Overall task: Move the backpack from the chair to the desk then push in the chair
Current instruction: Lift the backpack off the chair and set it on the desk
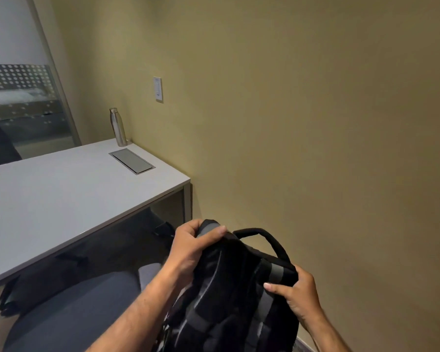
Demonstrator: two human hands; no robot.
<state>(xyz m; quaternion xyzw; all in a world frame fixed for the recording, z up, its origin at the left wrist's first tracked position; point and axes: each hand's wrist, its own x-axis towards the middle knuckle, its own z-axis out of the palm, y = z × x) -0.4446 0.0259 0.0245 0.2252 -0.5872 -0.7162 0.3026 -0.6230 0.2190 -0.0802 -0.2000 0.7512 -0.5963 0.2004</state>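
Observation:
A black backpack (229,295) with grey reflective strips fills the lower middle of the head view, its carry handle arching at the top. My left hand (191,247) grips its upper left corner. My right hand (297,293) grips its upper right shoulder by a grey strip. The bag is upright, to the right of the grey chair seat (81,308); its base is out of frame. The white desk (61,199) stretches to the left and further back, its near edge above the chair.
A steel water bottle (118,127) stands at the desk's far corner by the wall. A grey cable hatch (132,160) is set into the desktop. The tan wall (315,123) runs close on the right. A glass partition (23,102) is at far left.

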